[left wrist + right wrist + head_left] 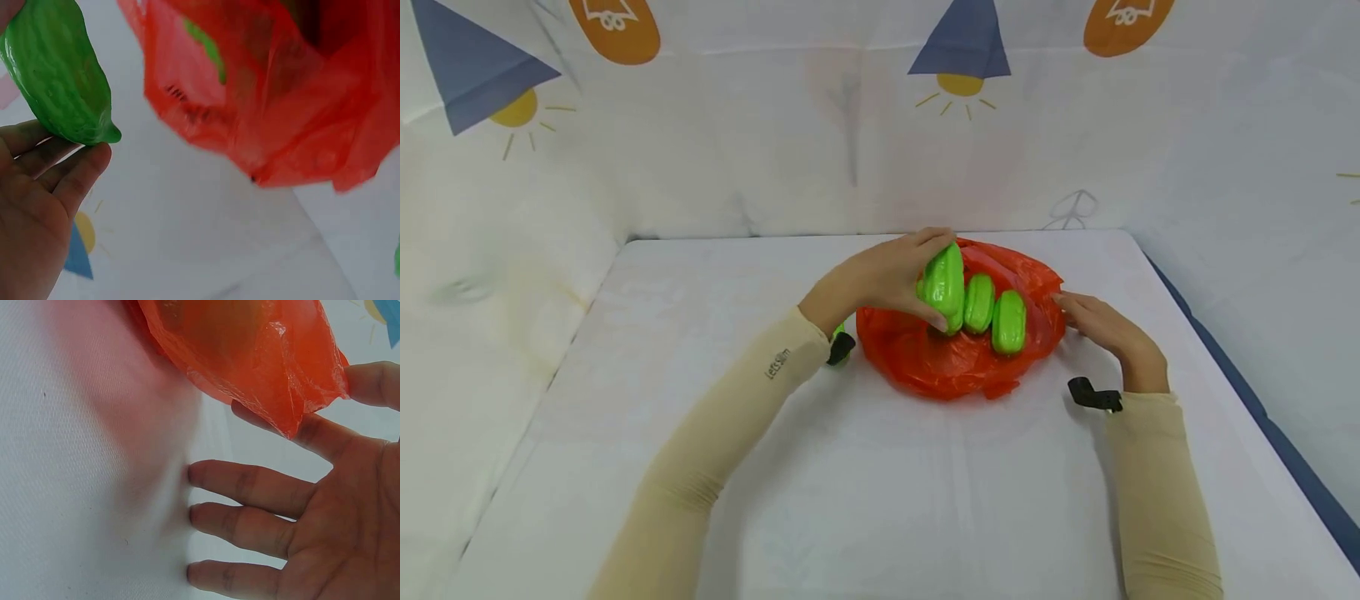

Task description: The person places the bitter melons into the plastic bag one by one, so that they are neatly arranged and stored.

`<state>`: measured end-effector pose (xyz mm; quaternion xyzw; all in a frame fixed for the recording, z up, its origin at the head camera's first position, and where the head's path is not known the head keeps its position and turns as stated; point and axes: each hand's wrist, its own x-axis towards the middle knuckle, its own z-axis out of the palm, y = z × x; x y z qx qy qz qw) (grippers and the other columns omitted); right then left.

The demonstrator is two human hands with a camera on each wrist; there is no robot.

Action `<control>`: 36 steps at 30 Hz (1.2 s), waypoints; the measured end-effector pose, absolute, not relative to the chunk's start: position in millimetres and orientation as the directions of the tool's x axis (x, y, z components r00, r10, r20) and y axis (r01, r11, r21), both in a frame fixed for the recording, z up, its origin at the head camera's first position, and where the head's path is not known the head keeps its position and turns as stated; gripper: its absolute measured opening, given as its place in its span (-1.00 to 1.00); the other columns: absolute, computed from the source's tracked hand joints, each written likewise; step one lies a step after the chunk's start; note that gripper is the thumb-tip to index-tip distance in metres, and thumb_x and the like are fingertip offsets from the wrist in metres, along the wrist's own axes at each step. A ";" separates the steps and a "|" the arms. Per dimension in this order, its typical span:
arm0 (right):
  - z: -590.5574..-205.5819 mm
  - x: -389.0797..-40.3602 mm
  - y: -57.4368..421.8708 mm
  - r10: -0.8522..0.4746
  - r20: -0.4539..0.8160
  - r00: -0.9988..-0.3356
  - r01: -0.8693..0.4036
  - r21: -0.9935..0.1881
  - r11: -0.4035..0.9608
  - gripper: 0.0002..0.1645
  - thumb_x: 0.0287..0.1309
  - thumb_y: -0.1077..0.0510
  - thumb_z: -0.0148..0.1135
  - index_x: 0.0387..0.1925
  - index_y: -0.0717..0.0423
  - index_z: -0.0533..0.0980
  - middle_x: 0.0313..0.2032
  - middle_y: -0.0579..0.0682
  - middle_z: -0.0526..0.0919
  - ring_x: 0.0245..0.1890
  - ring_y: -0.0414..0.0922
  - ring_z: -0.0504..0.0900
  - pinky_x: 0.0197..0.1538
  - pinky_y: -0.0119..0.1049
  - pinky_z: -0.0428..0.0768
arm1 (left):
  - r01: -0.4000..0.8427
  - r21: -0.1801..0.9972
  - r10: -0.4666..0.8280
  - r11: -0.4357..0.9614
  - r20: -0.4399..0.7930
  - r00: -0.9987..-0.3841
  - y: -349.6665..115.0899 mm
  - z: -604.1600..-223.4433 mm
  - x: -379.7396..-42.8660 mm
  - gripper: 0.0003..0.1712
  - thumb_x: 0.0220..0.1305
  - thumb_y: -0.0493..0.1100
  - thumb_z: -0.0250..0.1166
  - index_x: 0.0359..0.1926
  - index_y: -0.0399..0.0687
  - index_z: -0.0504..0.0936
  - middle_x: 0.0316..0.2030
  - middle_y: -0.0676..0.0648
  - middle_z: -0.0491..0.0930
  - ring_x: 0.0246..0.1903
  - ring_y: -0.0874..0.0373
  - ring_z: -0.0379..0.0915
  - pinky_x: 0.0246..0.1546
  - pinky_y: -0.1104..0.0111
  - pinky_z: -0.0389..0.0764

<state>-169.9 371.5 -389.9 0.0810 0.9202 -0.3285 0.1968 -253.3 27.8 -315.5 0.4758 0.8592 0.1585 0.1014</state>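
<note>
In the head view my left hand [887, 271] grips a glossy green ribbed vegetable [946, 287] above the left part of a red plastic bag [917, 367]. The left wrist view shows this vegetable [62, 75] tapering to a small nub, with fingertips against its end. Two more green vegetables [979, 303] [1009, 322] lie side by side on the opened bag. At the bag's right edge, my right hand [1105, 329] pinches the plastic [294, 394] between thumb and forefinger. Its other fingers [250, 484] are spread out below.
Another green thing [839, 331] shows partly behind the left wrist, beside the bag. A white cloth covers the table [880, 500]. A white patterned curtain [775, 150] hangs behind it. Each wrist carries a black camera mount [1093, 394].
</note>
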 end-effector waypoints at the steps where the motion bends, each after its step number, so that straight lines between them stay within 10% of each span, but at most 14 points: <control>1: -390.2 -170.5 371.4 0.020 -0.416 -0.909 0.279 -0.573 0.770 0.05 0.34 -0.50 -0.40 0.50 0.21 0.01 0.39 0.35 0.18 0.30 0.35 0.25 0.29 0.38 0.26 | 0.782 0.378 0.854 0.496 -0.050 -0.518 32.4 -318.7 -254.4 0.39 -0.09 0.44 0.43 0.55 -0.06 -0.09 0.54 -0.04 -0.07 0.50 0.07 -0.07 0.46 0.22 0.18; 14: -390.9 -173.9 370.7 -0.006 -0.404 -0.915 0.250 -0.579 0.776 0.02 0.37 -0.47 -0.40 0.50 0.21 0.02 0.39 0.35 0.19 0.30 0.35 0.27 0.30 0.37 0.27 | 0.755 0.352 0.832 0.553 -0.277 -0.480 62.0 -354.5 -263.5 0.30 0.06 0.32 0.39 0.57 0.00 -0.20 0.57 0.03 -0.23 0.56 0.08 -0.36 0.53 0.13 -0.05; 36: -388.9 -171.0 375.4 0.003 -0.408 -0.913 0.259 -0.574 0.777 0.01 0.37 -0.46 -0.40 0.49 0.22 0.06 0.35 0.35 0.24 0.27 0.34 0.29 0.28 0.38 0.28 | 0.699 0.372 0.792 0.611 -0.312 -0.525 67.5 -364.0 -269.7 0.30 0.19 0.27 0.32 0.56 0.00 -0.42 0.57 0.02 -0.44 0.56 0.08 -0.37 0.54 0.13 -0.09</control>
